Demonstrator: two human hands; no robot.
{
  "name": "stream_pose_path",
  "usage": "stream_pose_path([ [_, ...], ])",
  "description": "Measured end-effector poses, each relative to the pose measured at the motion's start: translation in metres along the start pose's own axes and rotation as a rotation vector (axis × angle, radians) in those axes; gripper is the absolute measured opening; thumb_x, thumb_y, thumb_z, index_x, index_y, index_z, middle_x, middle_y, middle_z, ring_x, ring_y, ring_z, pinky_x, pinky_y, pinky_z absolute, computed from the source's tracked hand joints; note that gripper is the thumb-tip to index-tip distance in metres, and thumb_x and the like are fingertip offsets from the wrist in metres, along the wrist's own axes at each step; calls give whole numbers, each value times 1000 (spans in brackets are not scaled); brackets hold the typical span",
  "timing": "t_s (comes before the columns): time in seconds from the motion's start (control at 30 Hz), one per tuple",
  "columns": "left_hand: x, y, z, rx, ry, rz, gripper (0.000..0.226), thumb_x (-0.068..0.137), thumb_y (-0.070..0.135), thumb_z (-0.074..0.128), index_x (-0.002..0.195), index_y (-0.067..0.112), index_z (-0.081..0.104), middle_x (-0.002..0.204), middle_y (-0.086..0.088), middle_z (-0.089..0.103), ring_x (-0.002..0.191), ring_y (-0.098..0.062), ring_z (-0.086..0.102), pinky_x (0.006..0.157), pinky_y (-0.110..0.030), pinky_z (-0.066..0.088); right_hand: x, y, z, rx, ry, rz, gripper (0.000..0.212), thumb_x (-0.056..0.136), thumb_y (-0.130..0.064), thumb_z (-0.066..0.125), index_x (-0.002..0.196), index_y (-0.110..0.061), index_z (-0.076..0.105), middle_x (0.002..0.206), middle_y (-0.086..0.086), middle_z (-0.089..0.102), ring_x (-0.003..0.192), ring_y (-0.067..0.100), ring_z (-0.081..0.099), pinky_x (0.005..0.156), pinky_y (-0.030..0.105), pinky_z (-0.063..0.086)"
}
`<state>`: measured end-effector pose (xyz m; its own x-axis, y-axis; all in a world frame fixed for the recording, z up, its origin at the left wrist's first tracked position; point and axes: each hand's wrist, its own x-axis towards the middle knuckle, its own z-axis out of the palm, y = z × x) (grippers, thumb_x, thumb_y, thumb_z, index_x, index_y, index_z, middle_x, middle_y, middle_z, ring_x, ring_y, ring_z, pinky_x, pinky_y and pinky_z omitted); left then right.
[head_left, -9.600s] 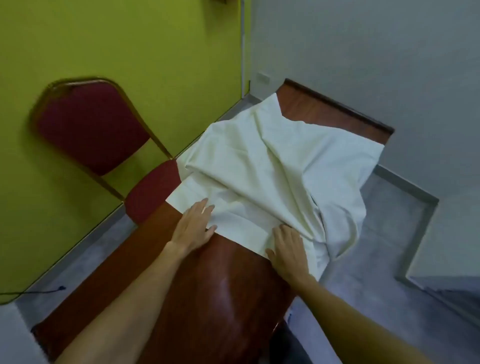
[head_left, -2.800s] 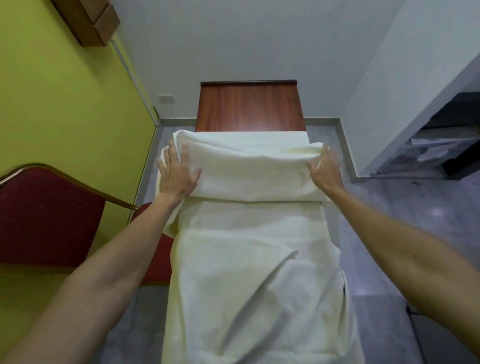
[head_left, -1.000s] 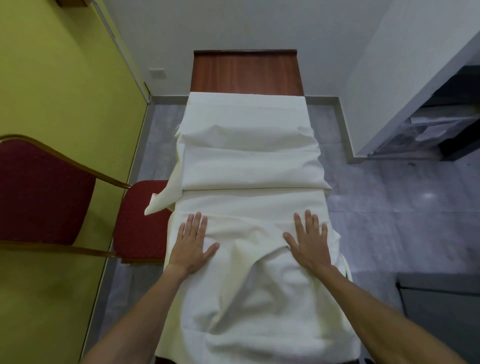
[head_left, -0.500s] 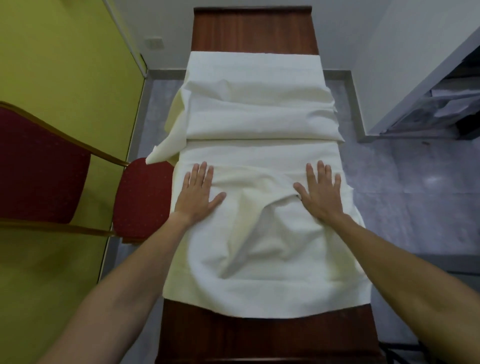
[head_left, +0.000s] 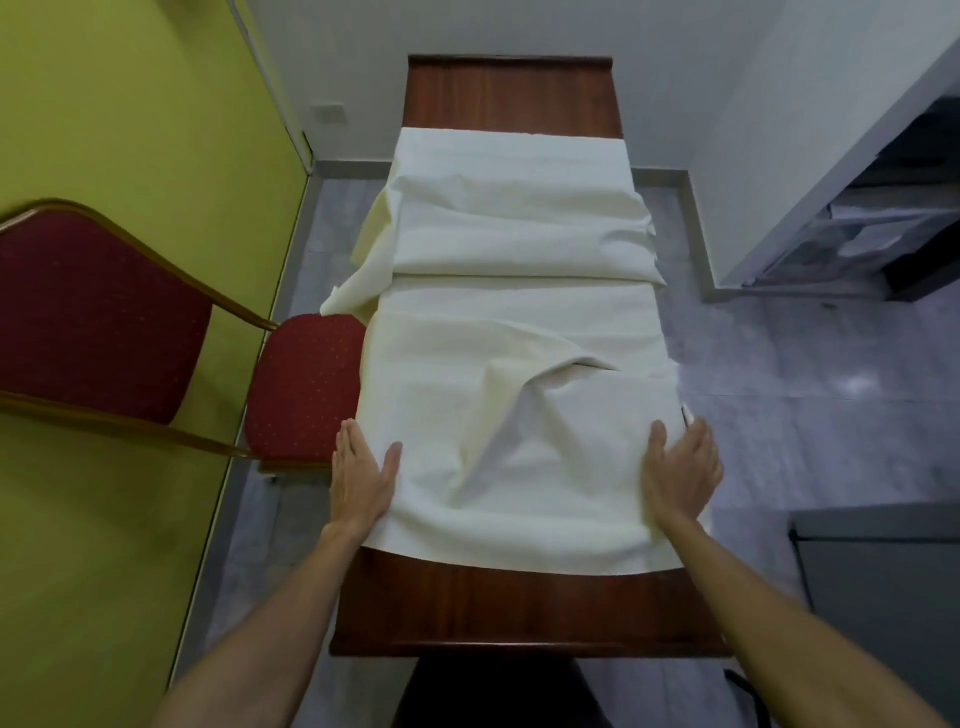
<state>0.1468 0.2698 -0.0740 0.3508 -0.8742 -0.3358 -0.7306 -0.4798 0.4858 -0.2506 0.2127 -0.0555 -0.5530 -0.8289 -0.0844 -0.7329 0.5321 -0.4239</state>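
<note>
Between left hand (head_left: 362, 479) and right hand (head_left: 681, 474), cream cloth (head_left: 519, 332) on table (head_left: 519, 608), both flat against its edges

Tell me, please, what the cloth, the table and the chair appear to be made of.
Cream cloth: woven fabric, probably cotton, matte; it drapes in soft folds. Table: wood or wood veneer, reddish-brown grain, glossy varnish with faint reflections. Chair: dark red dotted fabric upholstery, on a gold-coloured frame, likely painted metal.

Head-worn, seemingly steep over table (head_left: 519, 608)
</note>
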Motion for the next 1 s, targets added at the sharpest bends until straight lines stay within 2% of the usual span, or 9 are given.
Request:
stream_pose_path([
  [0.13,1,3,3,-77,24,-26,71,103,47,27,155,5,1,163,-16,11,150,-29,13,121,-43,18,14,-6,2,-7,-87,169,62,103,-51,31,136,-1,44,132,26,57,119,45,54,99,52,40],
  [0.23,-1,9,7,-77,135,-16,60,106,38,23,154,5,13,160,-17,23,145,-32,28,115,-43,31,19,-3,3,-5,-76,161,49,107,-40,28,116,-1,56,110,28,64,102,45,60,83,48,44],
  [0.33,0,12,5,-20,194,0,55,106,33,24,152,3,22,153,-20,36,134,-40,44,105,-49,43,22,-4,0,-21,-41,128,45,109,-33,29,107,0,60,103,29,65,97,44,62,75,43,42],
  [0.47,-4,20,-20,90,222,68,51,106,31,23,148,2,29,140,-24,50,111,-47,59,85,-54,52,24,-10,-17,-50,8,23,43,108,-28,31,101,2,61,94,29,66,88,45,64,71,44,45],
  [0.6,-18,43,-61,178,258,165,50,106,27,24,147,0,31,145,-24,46,109,-49,59,84,-55,50,20,-21,-52,-38,57,-118,43,108,-23,31,99,7,62,85,31,65,80,47,65,68,48,50],
  [0.67,-30,60,-84,199,289,200,47,105,25,25,145,1,34,138,-25,51,106,-49,60,81,-55,49,18,-30,-75,6,40,-162,43,107,-22,31,97,7,61,86,32,64,81,47,63,70,48,50],
  [0.8,-59,89,-122,248,360,304,37,101,21,26,126,1,42,111,-25,61,87,-49,63,65,-49,48,13,-40,-111,47,49,-296,42,106,-19,30,88,5,59,79,26,62,73,42,61,61,37,40],
  [0.9,-81,96,-141,282,397,371,43,97,27,19,117,3,48,105,-21,62,80,-46,63,60,-49,52,10,-41,-132,64,94,-383,42,105,-16,32,81,6,59,72,26,61,67,42,60,57,35,36],
  [1.0,-109,95,-154,307,467,389,29,101,11,34,111,-3,56,101,-26,66,81,-44,65,58,-46,50,7,-34,-151,88,149,-470,41,104,-14,37,76,6,59,68,27,61,61,41,60,55,34,35],
])
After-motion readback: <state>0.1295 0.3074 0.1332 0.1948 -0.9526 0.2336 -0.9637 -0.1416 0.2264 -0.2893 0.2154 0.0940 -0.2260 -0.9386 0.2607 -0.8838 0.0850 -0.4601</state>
